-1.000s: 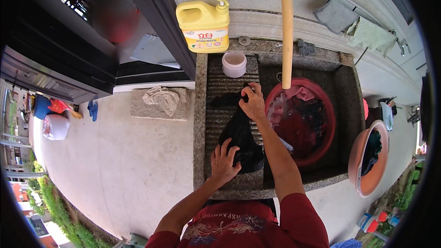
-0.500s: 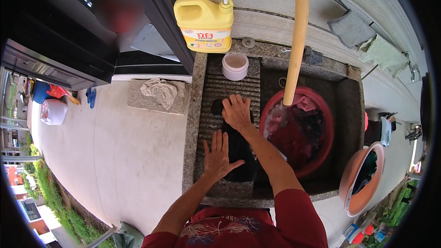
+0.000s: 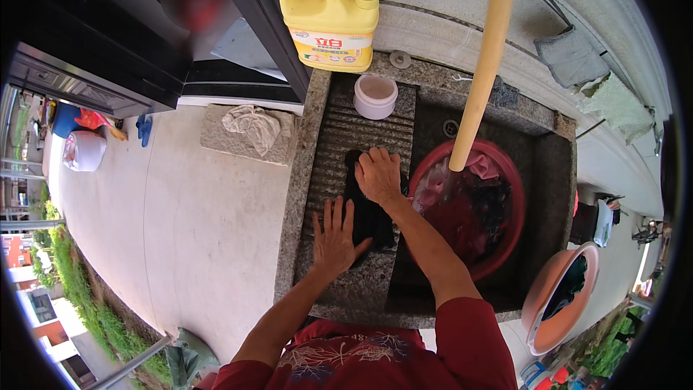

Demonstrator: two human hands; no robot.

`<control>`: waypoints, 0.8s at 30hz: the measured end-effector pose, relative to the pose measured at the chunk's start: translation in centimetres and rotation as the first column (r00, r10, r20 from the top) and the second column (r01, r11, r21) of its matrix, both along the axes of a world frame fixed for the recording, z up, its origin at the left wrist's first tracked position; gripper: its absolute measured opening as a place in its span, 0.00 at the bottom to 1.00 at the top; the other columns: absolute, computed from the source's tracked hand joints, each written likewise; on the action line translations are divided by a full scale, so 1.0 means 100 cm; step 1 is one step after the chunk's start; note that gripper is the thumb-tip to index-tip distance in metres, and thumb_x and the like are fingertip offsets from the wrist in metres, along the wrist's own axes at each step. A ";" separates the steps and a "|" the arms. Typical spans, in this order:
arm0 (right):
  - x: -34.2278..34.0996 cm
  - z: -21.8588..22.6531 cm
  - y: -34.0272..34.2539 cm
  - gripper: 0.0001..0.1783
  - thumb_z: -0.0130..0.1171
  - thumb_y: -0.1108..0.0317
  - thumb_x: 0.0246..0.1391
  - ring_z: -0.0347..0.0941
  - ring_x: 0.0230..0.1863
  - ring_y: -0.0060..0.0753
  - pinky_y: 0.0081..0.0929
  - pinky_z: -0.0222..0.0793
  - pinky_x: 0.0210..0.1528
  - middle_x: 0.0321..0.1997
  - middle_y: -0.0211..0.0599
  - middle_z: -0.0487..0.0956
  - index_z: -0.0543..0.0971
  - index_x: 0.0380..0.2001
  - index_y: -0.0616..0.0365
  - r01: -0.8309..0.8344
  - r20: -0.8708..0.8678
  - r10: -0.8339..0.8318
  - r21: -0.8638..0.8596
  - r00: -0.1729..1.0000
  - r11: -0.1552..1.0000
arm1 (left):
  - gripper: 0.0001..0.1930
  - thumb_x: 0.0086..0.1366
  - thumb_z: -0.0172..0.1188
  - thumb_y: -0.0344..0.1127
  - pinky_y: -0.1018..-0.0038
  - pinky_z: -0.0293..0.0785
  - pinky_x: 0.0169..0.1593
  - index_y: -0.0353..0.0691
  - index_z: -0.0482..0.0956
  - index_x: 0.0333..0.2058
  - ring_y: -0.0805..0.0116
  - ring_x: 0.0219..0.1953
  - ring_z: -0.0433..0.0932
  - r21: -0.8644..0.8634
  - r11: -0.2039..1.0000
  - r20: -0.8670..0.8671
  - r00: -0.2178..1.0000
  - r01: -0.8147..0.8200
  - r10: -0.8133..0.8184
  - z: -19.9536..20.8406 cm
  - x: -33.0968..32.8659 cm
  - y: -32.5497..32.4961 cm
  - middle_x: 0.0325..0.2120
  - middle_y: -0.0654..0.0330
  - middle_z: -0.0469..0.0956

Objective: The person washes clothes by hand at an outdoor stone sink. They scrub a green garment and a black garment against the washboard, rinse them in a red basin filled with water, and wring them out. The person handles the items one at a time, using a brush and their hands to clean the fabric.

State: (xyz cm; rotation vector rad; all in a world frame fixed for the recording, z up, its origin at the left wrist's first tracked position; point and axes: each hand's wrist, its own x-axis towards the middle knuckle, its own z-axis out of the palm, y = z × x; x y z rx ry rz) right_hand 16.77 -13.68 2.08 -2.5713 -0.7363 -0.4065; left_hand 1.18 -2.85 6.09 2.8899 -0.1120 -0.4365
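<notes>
A black cloth garment (image 3: 369, 218) lies on the ridged stone washboard (image 3: 339, 117) at the left of the stone sink. My right hand (image 3: 377, 175) is on the garment's far part, fingers bent and closed on the fabric. My left hand (image 3: 334, 242) lies flat at its near left edge, fingers stretched out and thumb spread over the cloth. Beyond my hands, a small pale pink round tub (image 3: 375, 97) stands on the washboard. To the right, a red basin (image 3: 518, 209) in the sink holds pink and dark clothes in water.
Over the red basin hangs a tan hose (image 3: 485, 65) from the tap. A yellow pump jug (image 3: 328, 23) stands behind the sink's back left corner. An orange basin (image 3: 577, 303) with dark cloth is at the right. A beige rag (image 3: 253, 128) lies on a stone slab at the left.
The garment's near end has drawn in from the washboard's front and now lies more bunched under my hands. Both hands stay on about the same spots; the whole view has shifted slightly.
</notes>
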 end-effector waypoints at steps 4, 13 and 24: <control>0.007 0.009 0.009 0.14 0.60 0.65 0.43 0.61 0.45 0.41 0.44 0.53 0.45 0.42 0.36 0.66 0.73 0.37 0.49 0.066 -0.020 -0.066 -0.009 0.998 0.998 | 0.54 0.51 0.57 0.67 0.44 0.34 0.64 0.37 0.43 0.65 0.50 0.69 0.34 -0.064 0.997 -0.034 0.999 -0.040 0.038 0.008 0.004 0.003 0.66 0.48 0.39; -0.060 0.015 -0.026 0.13 0.63 0.61 0.45 0.62 0.32 0.35 0.36 0.56 0.32 0.27 0.32 0.62 0.69 0.22 0.52 -0.227 -0.060 0.225 -0.029 0.973 0.974 | 0.54 0.53 0.53 0.70 0.46 0.34 0.65 0.42 0.39 0.66 0.51 0.69 0.31 -0.010 0.999 -0.194 0.980 -0.045 0.042 0.016 0.007 0.001 0.67 0.52 0.35; -0.103 0.035 -0.017 0.13 0.64 0.63 0.43 0.62 0.34 0.38 0.38 0.59 0.31 0.33 0.35 0.64 0.72 0.32 0.48 -0.234 -0.178 0.254 0.122 0.951 0.964 | 0.51 0.57 0.60 0.54 0.45 0.33 0.65 0.42 0.36 0.66 0.52 0.69 0.26 0.118 0.992 -0.159 0.985 -0.042 0.061 0.004 0.002 0.002 0.67 0.53 0.28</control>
